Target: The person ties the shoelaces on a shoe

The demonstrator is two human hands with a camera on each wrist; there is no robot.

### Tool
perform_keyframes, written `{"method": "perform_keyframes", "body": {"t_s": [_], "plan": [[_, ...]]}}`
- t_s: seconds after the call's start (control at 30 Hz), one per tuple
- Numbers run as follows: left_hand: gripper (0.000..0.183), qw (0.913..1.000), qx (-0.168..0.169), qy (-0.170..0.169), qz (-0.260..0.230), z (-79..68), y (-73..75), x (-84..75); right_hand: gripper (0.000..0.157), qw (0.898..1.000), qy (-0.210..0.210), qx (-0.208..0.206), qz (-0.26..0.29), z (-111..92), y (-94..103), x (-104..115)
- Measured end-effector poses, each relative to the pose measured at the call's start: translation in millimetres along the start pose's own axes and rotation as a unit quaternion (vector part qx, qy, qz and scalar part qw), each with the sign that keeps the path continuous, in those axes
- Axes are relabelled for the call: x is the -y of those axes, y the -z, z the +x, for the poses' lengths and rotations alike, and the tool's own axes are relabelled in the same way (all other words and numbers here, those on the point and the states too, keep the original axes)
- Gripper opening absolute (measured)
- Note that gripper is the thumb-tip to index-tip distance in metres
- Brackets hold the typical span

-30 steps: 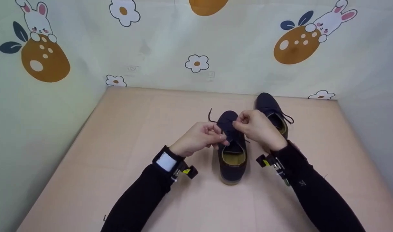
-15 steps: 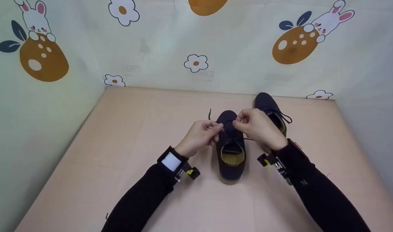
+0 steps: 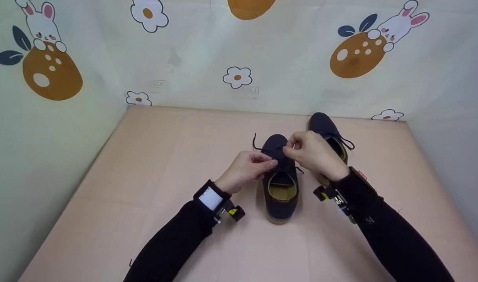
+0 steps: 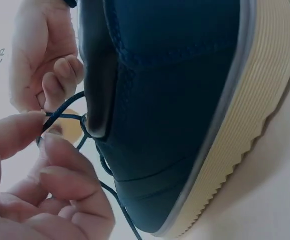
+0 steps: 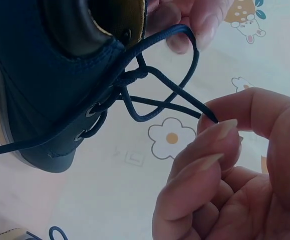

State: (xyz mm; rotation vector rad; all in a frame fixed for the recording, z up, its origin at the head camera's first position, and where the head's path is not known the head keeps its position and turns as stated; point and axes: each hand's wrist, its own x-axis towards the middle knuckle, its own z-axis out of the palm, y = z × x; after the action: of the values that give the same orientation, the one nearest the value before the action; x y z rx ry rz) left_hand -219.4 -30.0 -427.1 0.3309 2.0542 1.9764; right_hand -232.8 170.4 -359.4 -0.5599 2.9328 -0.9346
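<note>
A dark navy shoe (image 3: 280, 213) with a tan insole and pale ridged sole stands with its toe pointing away from me. Its shoelace (image 5: 175, 89) is crossed and looped above the eyelets. My right hand (image 3: 316, 154) pinches a folded loop of that lace, drawn out taut, between thumb and fingertip. On the other side of the tongue, my left hand (image 3: 244, 170) holds another part of the lace between thumb and index finger, seen close in the left wrist view. One loose lace end (image 3: 255, 140) sticks out left of the toe.
A second navy shoe (image 3: 321, 122), its lace hanging in a loop at the side, stands behind my right hand near the back wall. Pale cloth walls (image 3: 192, 51) with rabbit and flower prints enclose the tan surface (image 3: 176, 156).
My left hand first shifted away from me along the shoe, then came back slightly toward the tongue. My right hand has stayed almost still beside the laces.
</note>
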Motion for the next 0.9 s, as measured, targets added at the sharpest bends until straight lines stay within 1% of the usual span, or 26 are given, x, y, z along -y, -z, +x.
{"method": "perform_keyframes", "body": {"t_s": [0.17, 0.27, 0.33, 0.4, 0.47, 0.53, 0.6, 0.7, 0.83, 0.9], "plan": [[0.027, 0.9998, -0.007, 0.018, -0.009, 6.0, 1.7, 1.5, 0.012, 1.000, 0.003, -0.002, 0.000, 0, -0.3, -1], [0.025, 0.9994, -0.013, 0.029, -0.013, 10.1, 4.3, 3.0, 0.013, 1.000, 0.001, 0.001, 0.000, -1, -0.4, -1], [0.022, 0.9993, -0.011, 0.032, -0.017, 12.1, 5.8, 4.0, 0.013, 1.000, -0.001, 0.003, -0.001, 0, -0.2, -1], [0.018, 0.9988, 0.002, 0.043, -0.023, 13.1, 6.8, 4.1, 0.013, 1.000, -0.004, 0.005, -0.002, 0, 0.3, -1], [0.015, 0.9979, 0.024, 0.056, -0.023, 12.8, 6.9, 3.3, 0.014, 1.000, -0.006, 0.006, -0.003, -1, 1.0, -1], [0.013, 0.9968, 0.045, 0.065, -0.006, 11.9, 6.6, 1.9, 0.014, 1.000, -0.005, 0.008, -0.003, 0, 1.3, -1], [0.014, 0.9961, 0.053, 0.068, 0.016, 11.7, 5.9, 0.9, 0.015, 1.000, -0.005, 0.007, -0.003, 0, 1.7, -1], [0.021, 0.9966, 0.041, 0.067, 0.026, 13.2, 5.5, -1.2, 0.015, 1.000, -0.002, 0.007, -0.005, 1, 1.4, -1], [0.024, 0.9975, 0.017, 0.068, -0.006, 19.5, 5.2, -2.5, 0.014, 1.000, 0.001, 0.005, -0.007, 2, 0.8, 0], [0.020, 0.9974, 0.019, 0.069, -0.009, 20.7, 5.1, -3.5, 0.013, 1.000, 0.002, 0.002, -0.008, 2, 0.6, 1]]}}
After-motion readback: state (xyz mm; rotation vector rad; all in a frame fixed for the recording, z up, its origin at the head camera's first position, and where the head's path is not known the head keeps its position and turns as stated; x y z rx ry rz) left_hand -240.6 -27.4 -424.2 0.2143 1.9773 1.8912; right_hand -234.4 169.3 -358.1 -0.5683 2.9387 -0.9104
